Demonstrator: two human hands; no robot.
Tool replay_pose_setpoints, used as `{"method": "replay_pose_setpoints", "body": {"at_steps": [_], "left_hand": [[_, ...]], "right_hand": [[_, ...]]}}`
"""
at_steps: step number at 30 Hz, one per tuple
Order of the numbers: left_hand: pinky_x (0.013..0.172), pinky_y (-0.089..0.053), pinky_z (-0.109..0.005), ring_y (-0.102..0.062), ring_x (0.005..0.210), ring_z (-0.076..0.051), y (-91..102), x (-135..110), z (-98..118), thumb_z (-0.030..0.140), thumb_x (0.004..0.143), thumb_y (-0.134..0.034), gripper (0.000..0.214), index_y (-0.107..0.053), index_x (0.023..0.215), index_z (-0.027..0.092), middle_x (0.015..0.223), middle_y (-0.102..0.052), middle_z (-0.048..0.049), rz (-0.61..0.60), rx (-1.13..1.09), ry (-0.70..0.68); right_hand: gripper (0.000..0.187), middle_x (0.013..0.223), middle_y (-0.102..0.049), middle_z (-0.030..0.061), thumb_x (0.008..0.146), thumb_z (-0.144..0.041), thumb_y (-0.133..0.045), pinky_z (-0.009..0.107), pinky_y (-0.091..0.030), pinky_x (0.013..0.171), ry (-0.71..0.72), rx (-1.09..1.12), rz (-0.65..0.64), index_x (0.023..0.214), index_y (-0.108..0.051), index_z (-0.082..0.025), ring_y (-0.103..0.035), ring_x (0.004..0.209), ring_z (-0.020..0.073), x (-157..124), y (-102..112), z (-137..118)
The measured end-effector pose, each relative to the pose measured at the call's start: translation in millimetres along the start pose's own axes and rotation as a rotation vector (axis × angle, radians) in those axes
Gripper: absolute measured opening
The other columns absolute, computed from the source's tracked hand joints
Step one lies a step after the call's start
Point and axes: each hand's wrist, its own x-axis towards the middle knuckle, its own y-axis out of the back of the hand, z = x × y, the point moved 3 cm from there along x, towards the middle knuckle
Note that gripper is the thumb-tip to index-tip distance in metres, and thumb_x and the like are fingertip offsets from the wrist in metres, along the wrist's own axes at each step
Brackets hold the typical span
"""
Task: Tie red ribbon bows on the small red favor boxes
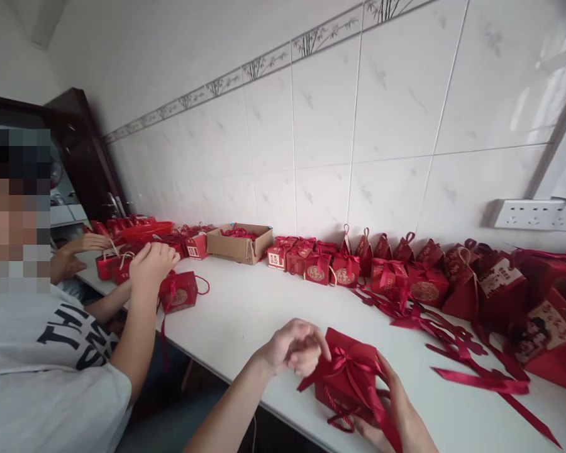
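A: Which object occupies the grip?

B: A red gift box (332, 385), tilted, at the near edge of the white table (245, 333). A ribbon bow (343, 358) crosses its upper face; a twisted cord (340, 420) hangs on the side nearest the wearer.

A: State of each hand?

B: The right hand (397, 402) grasps the box from its right side, a ribbon tail running down beside the palm. The left hand (297, 349) is half curled, its index finger close to the bow; whether it pinches any ribbon cannot be told.

A: And the surroundings?

B: Right of the grip, loose ribbons (476, 371) lie in a tangle. Beyond the grip, a row of red boxes (317, 269) stands along the tiled wall (321, 126). Farther off to the left is a cardboard carton (231, 250) with red material inside. Left of the grip sits a co-worker in a pale shirt (42, 384), one hand (155, 261) beside another red box (178, 296).
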Motion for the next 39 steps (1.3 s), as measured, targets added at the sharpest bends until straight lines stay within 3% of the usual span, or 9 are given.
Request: {"method": "replay_pose_setpoints", "body": {"at_steps": [2,5,8,14,23,27,32,39], "left_hand": [[0.069,-0.051,-0.029,-0.06,0.076,-0.013,-31.2,-5,-17,0.031,0.095,-0.042,0.028,-0.06,0.096,0.01,0.085,-0.06,-0.0021,-0.177,-0.02,0.043],[0.06,-0.039,-0.02,-0.046,0.054,-0.006,-48.3,-15,-29,0.028,0.094,-0.031,0.038,-0.051,0.067,0.012,0.055,-0.041,0.0053,-0.311,-0.091,0.032],[0.061,-0.036,-0.021,-0.045,0.06,-0.009,-48.6,-29,-27,0.037,0.088,-0.046,0.028,-0.048,0.069,0.016,0.062,-0.044,0.0044,-0.35,-0.136,-0.015],[0.058,-0.034,-0.023,-0.042,0.06,-0.011,-52.2,-64,-1,0.048,0.086,-0.048,0.03,-0.047,0.08,0.019,0.066,-0.044,0.0034,-0.393,-0.043,-0.157],[0.066,-0.042,-0.021,-0.051,0.07,-0.011,-52.0,-86,34,0.033,0.086,-0.055,0.019,-0.048,0.075,0.02,0.071,-0.049,0.0023,-0.266,0.134,-0.396],[0.071,-0.045,-0.02,-0.055,0.078,-0.011,-46.3,-98,50,0.023,0.086,-0.056,0.011,-0.05,0.078,0.02,0.079,-0.055,0.0013,-0.146,0.202,-0.64],[0.062,-0.045,-0.016,-0.056,0.068,-0.007,-48.6,-121,65,0.01,0.083,-0.06,0.012,-0.052,0.085,0.019,0.075,-0.057,0.0029,-0.071,0.298,-0.927],[0.062,-0.049,-0.028,-0.056,0.07,-0.012,-63.3,-154,70,0.002,0.074,-0.067,0.021,-0.059,0.091,0.013,0.075,-0.059,-0.003,-0.092,0.344,-1.303]], "right_hand": [[0.079,0.118,-0.059,0.0162,0.083,-0.046,-0.057,0.037,-0.056,0.08,0.037,0.0,-0.044,0.144,-0.015,-0.018,-0.064,0.098,0.0272,1,4,-4],[0.076,0.143,-0.032,0.0184,0.084,-0.043,-0.06,0.042,-0.048,0.097,0.122,-0.008,-0.024,0.142,-0.015,-0.021,-0.048,0.122,0.0282,1,12,-12],[0.084,0.146,-0.027,0.0167,0.081,-0.043,-0.065,0.05,-0.042,0.101,0.174,-0.001,0.001,0.144,-0.012,-0.025,-0.035,0.132,0.0315,-2,21,-18],[0.09,0.146,-0.024,0.0138,0.078,-0.047,-0.069,0.053,-0.047,0.095,0.259,0.011,0.068,0.145,-0.01,-0.035,-0.036,0.13,0.0351,-16,45,-40],[0.09,0.143,-0.032,0.013,0.078,-0.04,-0.072,0.051,-0.047,0.097,0.37,-0.015,0.131,0.146,-0.013,-0.035,-0.038,0.13,0.0314,-30,64,-70],[0.088,0.144,-0.032,0.0131,0.079,-0.037,-0.073,0.051,-0.045,0.099,0.372,-0.047,0.137,0.146,-0.015,-0.034,-0.036,0.131,0.0307,-34,66,-78],[0.089,0.144,-0.032,0.0133,0.077,-0.035,-0.074,0.051,-0.044,0.1,0.393,-0.041,0.148,0.145,-0.017,-0.033,-0.035,0.132,0.0301,-37,67,-83],[0.083,0.144,-0.034,0.0112,0.083,-0.028,-0.067,0.05,-0.049,0.097,0.501,-0.081,0.256,0.147,-0.014,-0.031,-0.037,0.131,0.0303,-43,68,-85]]}}
